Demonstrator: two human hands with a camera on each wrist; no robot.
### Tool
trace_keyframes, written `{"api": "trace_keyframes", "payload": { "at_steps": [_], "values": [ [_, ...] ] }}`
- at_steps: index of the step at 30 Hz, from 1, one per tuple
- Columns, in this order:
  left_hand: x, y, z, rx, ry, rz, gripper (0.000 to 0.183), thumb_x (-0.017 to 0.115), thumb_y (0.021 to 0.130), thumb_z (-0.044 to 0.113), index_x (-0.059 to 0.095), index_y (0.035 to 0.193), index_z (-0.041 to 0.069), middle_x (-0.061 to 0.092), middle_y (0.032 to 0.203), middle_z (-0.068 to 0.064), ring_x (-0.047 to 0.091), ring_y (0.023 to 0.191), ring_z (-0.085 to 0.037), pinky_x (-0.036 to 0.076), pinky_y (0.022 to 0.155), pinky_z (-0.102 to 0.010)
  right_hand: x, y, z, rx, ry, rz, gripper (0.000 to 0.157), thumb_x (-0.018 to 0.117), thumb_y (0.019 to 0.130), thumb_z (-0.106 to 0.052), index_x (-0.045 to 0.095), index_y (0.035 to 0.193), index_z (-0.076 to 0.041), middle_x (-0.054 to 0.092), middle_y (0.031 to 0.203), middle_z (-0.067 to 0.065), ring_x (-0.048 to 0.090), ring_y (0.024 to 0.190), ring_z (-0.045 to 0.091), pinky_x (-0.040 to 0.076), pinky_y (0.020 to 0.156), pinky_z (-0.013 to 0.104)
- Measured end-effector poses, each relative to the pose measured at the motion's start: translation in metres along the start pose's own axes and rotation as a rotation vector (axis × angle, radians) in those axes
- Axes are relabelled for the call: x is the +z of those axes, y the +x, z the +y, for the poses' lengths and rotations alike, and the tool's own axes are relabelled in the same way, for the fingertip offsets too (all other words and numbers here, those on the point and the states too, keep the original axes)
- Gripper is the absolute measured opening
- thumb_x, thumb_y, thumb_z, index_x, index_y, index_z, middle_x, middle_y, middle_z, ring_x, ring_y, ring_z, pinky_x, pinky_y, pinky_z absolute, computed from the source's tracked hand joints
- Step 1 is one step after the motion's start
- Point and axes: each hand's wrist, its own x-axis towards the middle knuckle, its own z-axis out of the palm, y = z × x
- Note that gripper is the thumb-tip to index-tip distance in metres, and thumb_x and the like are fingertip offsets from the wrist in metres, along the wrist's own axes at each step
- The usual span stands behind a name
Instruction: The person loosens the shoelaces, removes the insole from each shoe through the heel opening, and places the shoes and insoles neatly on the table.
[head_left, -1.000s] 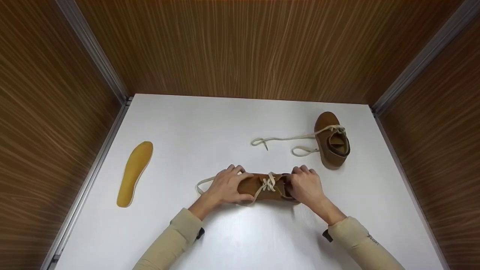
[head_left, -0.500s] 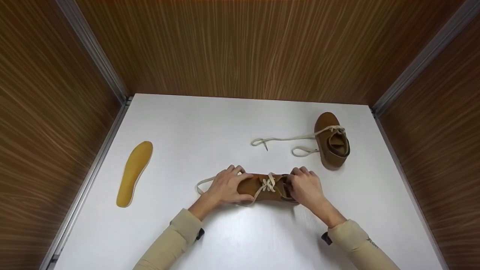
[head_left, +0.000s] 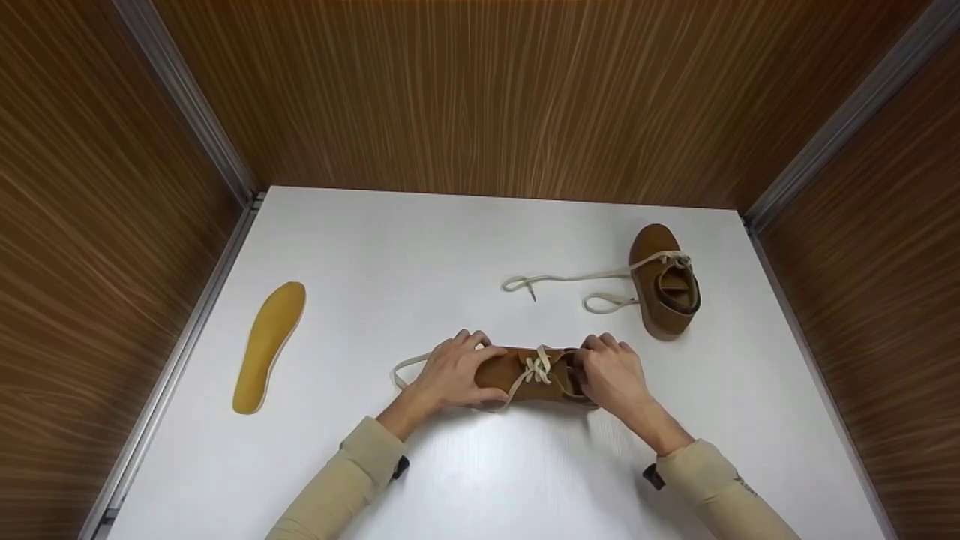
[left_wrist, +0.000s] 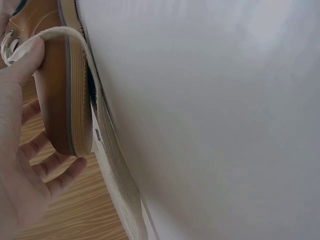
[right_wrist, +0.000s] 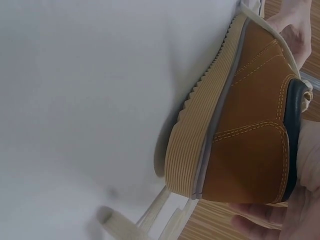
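A brown leather shoe (head_left: 502,371) lies lengthwise across the near middle of the white table, its toe to the left. My left hand (head_left: 448,373) grips the toe, thumb on the near side and fingers on the far side. At the heel end, my right hand (head_left: 616,376) holds the shoe by its opening; part of the fingers is hidden inside or behind the collar. The right wrist view shows the stitched heel (right_wrist: 245,165) and ridged sole, with fingers (right_wrist: 255,227) behind the heel. A cream shoelace (left_wrist: 75,34) trails past my left thumb.
A second brown shoe (head_left: 651,289) stands at the back right, its loose lace (head_left: 566,277) stretched leftward. A yellow insole (head_left: 270,345) lies at the left of the table (head_left: 390,247). Wood-grain panels (head_left: 480,97) enclose the back and sides.
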Motion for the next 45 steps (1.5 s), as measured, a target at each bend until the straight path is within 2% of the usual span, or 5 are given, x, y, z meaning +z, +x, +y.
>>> {"api": "trace_keyframes", "payload": {
  "at_steps": [12,27,35,45],
  "values": [
    [0.0,0.001,-0.002,-0.012,0.003,-0.024,0.075,0.075,0.08,0.075,0.064,0.142,0.034,0.063,0.127,0.003,0.056,0.11,-0.018,0.053,0.087,-0.037,-0.003,0.001,0.004,0.016,0.109,-0.002,0.017,0.088,0.076,-0.008,0.071,0.074,-0.01,0.069,0.081,0.006,0.065,0.078,0.03,0.055,0.061,0.044],
    [-0.001,0.001,-0.001,-0.016,-0.016,-0.023,0.075,0.078,0.079,0.075,0.065,0.142,0.036,0.063,0.127,0.004,0.057,0.11,-0.018,0.054,0.087,-0.039,-0.004,0.001,0.006,-0.012,0.125,0.024,0.018,0.087,0.079,-0.003,0.07,0.08,-0.01,0.071,0.091,0.005,0.067,0.088,0.029,0.057,0.064,0.041],
    [-0.002,0.001,-0.001,-0.017,-0.039,-0.037,0.073,0.078,0.082,0.071,0.064,0.143,0.034,0.062,0.13,0.003,0.057,0.113,-0.019,0.054,0.089,-0.039,-0.007,0.003,0.005,-0.019,0.155,0.012,0.016,0.085,0.08,-0.003,0.071,0.086,-0.007,0.073,0.103,0.006,0.068,0.095,0.03,0.06,0.072,0.042],
    [-0.001,0.001,0.001,-0.032,-0.045,-0.057,0.071,0.081,0.082,0.064,0.065,0.142,0.031,0.061,0.131,0.002,0.056,0.114,-0.02,0.054,0.089,-0.04,-0.011,0.007,0.0,-0.023,0.186,0.009,0.016,0.086,0.085,-0.012,0.071,0.085,-0.007,0.073,0.104,0.006,0.067,0.095,0.029,0.059,0.072,0.043]
  ]
}}
